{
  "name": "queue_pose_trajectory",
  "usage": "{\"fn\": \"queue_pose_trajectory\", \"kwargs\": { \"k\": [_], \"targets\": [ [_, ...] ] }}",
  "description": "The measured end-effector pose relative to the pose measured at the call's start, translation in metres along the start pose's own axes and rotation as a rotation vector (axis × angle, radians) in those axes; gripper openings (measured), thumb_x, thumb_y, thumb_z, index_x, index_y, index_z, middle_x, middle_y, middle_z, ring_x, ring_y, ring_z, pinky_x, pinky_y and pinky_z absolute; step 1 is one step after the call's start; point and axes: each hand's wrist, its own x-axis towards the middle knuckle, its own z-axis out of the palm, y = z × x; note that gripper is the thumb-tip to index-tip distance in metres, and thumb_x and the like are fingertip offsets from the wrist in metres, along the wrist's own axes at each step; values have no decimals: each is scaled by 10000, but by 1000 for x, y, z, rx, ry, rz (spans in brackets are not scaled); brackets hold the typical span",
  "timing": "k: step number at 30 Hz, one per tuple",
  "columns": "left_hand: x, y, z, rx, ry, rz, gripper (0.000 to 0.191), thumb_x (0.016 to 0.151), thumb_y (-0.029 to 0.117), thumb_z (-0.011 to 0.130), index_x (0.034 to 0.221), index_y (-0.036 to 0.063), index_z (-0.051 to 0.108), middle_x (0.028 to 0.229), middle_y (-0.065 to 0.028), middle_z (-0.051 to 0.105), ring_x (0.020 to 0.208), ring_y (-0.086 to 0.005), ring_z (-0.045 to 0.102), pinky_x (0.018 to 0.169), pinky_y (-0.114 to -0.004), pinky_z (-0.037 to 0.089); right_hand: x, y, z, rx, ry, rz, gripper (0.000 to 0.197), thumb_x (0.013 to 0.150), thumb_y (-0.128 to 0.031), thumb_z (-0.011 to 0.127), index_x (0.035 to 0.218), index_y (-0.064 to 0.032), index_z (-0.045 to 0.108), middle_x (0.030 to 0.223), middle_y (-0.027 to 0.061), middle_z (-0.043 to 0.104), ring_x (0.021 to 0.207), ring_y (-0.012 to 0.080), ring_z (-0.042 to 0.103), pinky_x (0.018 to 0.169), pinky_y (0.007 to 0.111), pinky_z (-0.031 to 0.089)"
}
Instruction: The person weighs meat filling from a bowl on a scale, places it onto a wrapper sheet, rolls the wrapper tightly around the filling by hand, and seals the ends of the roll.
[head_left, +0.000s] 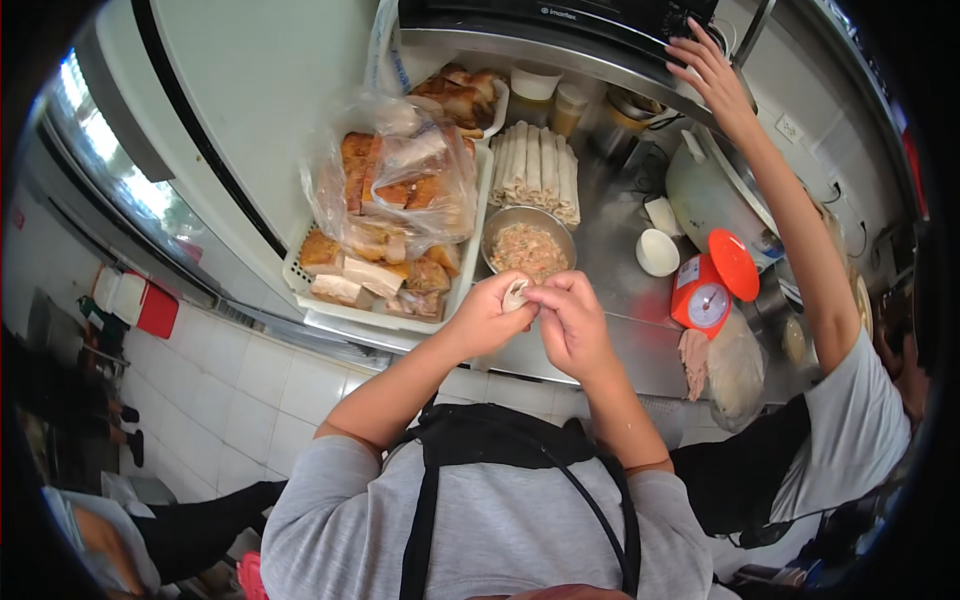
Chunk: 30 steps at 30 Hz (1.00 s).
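Observation:
Between my two hands, just in front of a metal bowl of minced filling (528, 244), is a small pale dough wrapper (515, 295). My left hand (491, 313) is closed around it, with the wrapper's gathered top showing at the thumb side. The thumb and forefinger of my right hand (568, 319) pinch the wrapper's edge. Whether filling lies inside it cannot be told. Behind the bowl, long pale rolled wrappers (534, 166) lie stacked side by side.
To the left, a white plastic crate (466, 289) holds roasted meat slabs, partly under a clear bag (427, 180). On the right stand a white bowl (658, 253), an orange kitchen scale (701, 296) and a large pot (712, 187). A co-worker's arm (787, 217) reaches to the oven (540, 15).

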Motion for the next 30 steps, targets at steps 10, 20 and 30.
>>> {"fn": "queue_pose_trajectory", "kwargs": {
  "k": [10,20,30],
  "targets": [
    [-18,6,-57,-143,-46,-19,81,792,33,540,850,38,484,724,-12,516,614,-74,504,542,-215,429,26,-25,51,-248,-38,-100,354,615,25,548,950,-84,589,838,89,498,760,248,502,667,336,389],
    [-40,35,-110,-27,-223,-135,159,765,89,577,904,41,516,743,4,527,618,-69,493,554,-215,420,87,-41,70,-67,-488,-80,215,637,20,580,827,-80,590,806,72,512,748,250,511,658,328,413],
    [-71,42,-166,-123,-341,-143,250,757,110,590,982,28,519,859,-21,551,738,-85,529,667,-230,451,101,-40,128,2,-357,-349,132,631,-45,620,736,-65,541,740,69,517,678,267,520,599,338,416]
  ]
}}
